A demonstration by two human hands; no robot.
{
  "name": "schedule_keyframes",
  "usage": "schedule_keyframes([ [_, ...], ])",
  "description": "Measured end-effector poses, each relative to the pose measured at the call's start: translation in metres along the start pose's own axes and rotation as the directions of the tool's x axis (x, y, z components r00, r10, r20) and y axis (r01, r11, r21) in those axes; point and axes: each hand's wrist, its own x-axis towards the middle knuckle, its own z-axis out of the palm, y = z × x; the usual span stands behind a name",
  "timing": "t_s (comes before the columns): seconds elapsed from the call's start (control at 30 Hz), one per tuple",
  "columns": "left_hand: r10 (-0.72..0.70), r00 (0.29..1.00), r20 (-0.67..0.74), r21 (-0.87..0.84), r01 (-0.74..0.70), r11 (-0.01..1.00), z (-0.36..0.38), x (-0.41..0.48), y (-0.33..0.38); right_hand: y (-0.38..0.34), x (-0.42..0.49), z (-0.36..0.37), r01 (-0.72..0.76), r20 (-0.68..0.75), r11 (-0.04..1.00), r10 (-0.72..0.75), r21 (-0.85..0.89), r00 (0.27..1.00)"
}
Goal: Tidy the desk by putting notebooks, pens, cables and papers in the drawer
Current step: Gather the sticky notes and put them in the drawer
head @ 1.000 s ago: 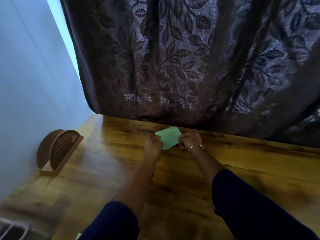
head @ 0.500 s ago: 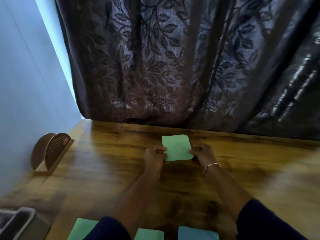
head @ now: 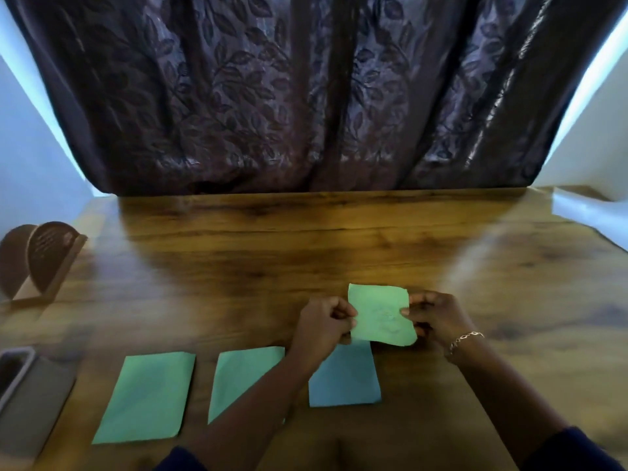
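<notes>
A small light-green paper [head: 380, 312] is held up just above the wooden desk [head: 306, 239]. My left hand [head: 323, 322] pinches its left edge and my right hand [head: 436, 317] pinches its right edge. Three more papers lie flat in a row near the desk's front: a green sheet [head: 147, 396] at the left, a second green sheet [head: 244, 375] partly under my left forearm, and a blue sheet [head: 343, 379] right below the held paper.
A brown wooden holder [head: 40, 260] with rounded sides stands at the desk's left edge. A grey box [head: 23, 392] sits at the front left corner. A dark leaf-patterned curtain [head: 306, 96] hangs behind the desk. Something white [head: 588, 212] lies at the far right.
Both hands have brought the small green paper from the back of the desk toward the front. The view has tilted down, so the row of three papers now shows.
</notes>
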Motion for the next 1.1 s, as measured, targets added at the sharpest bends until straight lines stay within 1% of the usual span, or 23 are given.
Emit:
schedule_keyframes([
  [0.1,0.102,0.993,0.066,0.206,-0.113,0.972,0.011,-0.009,0.000,0.008,-0.014,-0.018,0.044,0.011,0.996,-0.044,-0.076,0.999],
  [0.17,0.202,0.976,0.078,0.355,-0.216,0.910,0.018,-0.013,0.000,0.016,-0.016,-0.030,0.066,-0.013,0.990,-0.068,-0.121,0.998],
  [0.27,0.310,0.947,0.084,0.489,-0.310,0.815,0.024,-0.021,-0.003,0.026,-0.020,-0.045,0.095,-0.054,0.963,-0.112,-0.251,0.992],
  [0.4,0.363,0.929,0.066,0.616,-0.325,0.718,0.021,-0.030,-0.015,0.039,-0.020,-0.054,0.100,-0.098,0.909,-0.152,-0.405,0.984],
  [0.5,0.374,0.926,0.056,0.664,-0.315,0.679,0.017,-0.036,-0.018,0.043,-0.019,-0.052,0.101,-0.140,0.830,-0.211,-0.548,0.967],
  [0.57,0.386,0.921,0.049,0.690,-0.311,0.654,0.013,-0.040,-0.019,0.044,-0.021,-0.049,0.093,-0.161,0.796,-0.233,-0.598,0.959],
  [0.67,0.441,0.897,0.035,0.708,-0.333,0.623,0.009,-0.046,-0.019,0.044,-0.029,-0.044,0.092,-0.197,0.759,-0.281,-0.644,0.939],
  [0.73,0.486,0.874,0.020,0.705,-0.357,0.613,0.004,-0.052,-0.020,0.043,-0.040,-0.038,0.124,-0.227,0.710,-0.379,-0.693,0.897],
  [0.77,0.513,0.858,0.010,0.704,-0.370,0.606,0.001,-0.055,-0.021,0.043,-0.046,-0.035,0.157,-0.234,0.682,-0.445,-0.714,0.864],
  [0.83,0.568,0.823,-0.014,0.708,-0.393,0.587,-0.004,-0.064,-0.022,0.044,-0.062,-0.026,0.260,-0.200,0.621,-0.572,-0.740,0.796],
  [0.93,0.625,0.780,-0.034,0.724,-0.412,0.553,-0.014,-0.082,-0.025,0.048,-0.088,0.001,0.455,-0.048,0.533,-0.685,-0.713,0.727],
  [1.03,0.678,0.734,-0.041,0.732,-0.440,0.520,-0.024,-0.107,-0.034,0.060,-0.116,0.038,0.628,0.108,0.377,-0.797,-0.680,0.595],
  [1.07,0.693,0.720,-0.044,0.738,-0.444,0.509,-0.029,-0.115,-0.039,0.064,-0.126,0.051,0.667,0.150,0.348,-0.809,-0.659,0.569],
  [1.1,0.707,0.706,-0.048,0.742,-0.449,0.498,-0.033,-0.123,-0.044,0.069,-0.135,0.063,0.695,0.182,0.346,-0.804,-0.630,0.566],
])
